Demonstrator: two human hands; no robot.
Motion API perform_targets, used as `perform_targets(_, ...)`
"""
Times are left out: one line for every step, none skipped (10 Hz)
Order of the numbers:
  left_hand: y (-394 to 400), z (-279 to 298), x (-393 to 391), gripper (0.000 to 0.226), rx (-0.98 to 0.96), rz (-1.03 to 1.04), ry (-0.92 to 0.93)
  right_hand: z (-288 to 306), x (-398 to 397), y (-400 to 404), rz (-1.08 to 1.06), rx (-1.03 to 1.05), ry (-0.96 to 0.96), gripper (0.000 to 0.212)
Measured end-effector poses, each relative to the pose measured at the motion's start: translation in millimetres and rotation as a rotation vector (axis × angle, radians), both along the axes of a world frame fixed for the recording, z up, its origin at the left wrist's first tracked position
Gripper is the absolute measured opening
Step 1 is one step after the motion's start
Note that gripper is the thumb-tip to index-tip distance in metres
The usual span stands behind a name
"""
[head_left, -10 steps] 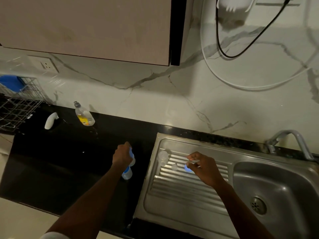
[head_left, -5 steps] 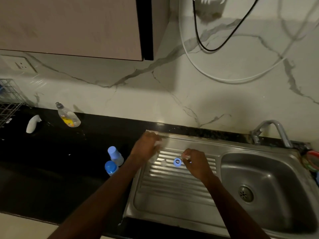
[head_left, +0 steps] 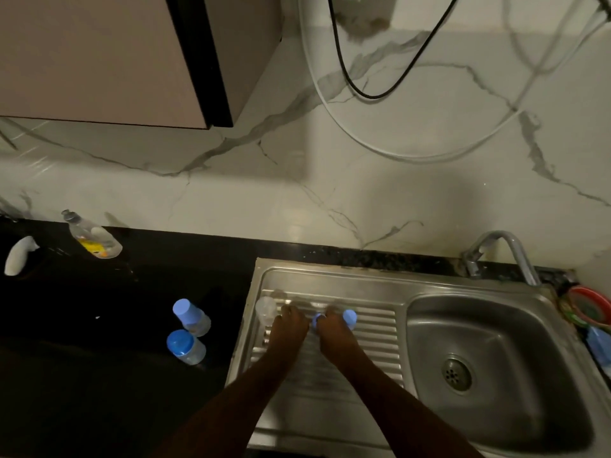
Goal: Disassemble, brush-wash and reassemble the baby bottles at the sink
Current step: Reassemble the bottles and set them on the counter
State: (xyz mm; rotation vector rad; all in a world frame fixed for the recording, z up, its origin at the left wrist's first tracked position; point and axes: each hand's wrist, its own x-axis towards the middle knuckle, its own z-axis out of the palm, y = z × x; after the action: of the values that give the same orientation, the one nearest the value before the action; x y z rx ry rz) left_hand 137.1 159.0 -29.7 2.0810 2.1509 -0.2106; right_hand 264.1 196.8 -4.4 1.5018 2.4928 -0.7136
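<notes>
- A blue ring (head_left: 316,320) lay on the drainboard (head_left: 370,345) between both hands; a blue cap (head_left: 349,317) sat at the right hand's two o'clock, a clear bottle (head_left: 265,309) at the left hand's ten o'clock.
- The left hand (head_left: 288,328) rested fingers-down on the ribs; I cannot tell whether it held anything.
- The right hand (head_left: 334,332) touched the ring, its grip unclear.
- Two capped bottles (head_left: 188,332) stood at nine o'clock on the counter (head_left: 99,375).

Brushed stainless steel on the sink (head_left: 330,279), ribbed drainboard, dull sheen in the low light. Same metal look on the tap (head_left: 506,249). Glossy black stone for the desk (head_left: 82,375), slightly speckled near the back edge. Polished white marble-look wall (head_left: 396,193) with grey veins. Clear plastic on the two baby bottles (head_left: 190,335), matt blue plastic caps. Matt beige cabinet (head_left: 99,54).
</notes>
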Motion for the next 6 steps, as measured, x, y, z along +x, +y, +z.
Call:
perform_targets(10, -14, -1, 0.042, -0.053, 0.051, -0.293, -28, -3, 8, 0.127, 0.004, 0.023, 0.04)
perform_targets(17, -9, -1, 0.029, -0.094, 0.191, -0.428, -36, -5, 14, 0.12, -0.029, 0.004, 0.046)
perform_targets(21, -26, 1, 0.028, -0.093, 0.172, -0.278, -43, -10, 20, 0.071, 0.004, 0.044, 0.055)
perform_targets(25, -43, -1, 0.039, -0.065, 0.165, -0.275, -46, -13, 24, 0.04, 0.011, 0.05, 0.053)
perform_targets(25, -34, 3, 0.039, -0.028, 0.189, -0.41, -58, -12, 21, 0.017, 0.043, 0.14, 0.053)
perform_targets(20, -24, 5, 0.033, -0.048, 0.16, -0.307, -62, -8, 17, 0.002, -0.008, 0.266, 0.053)
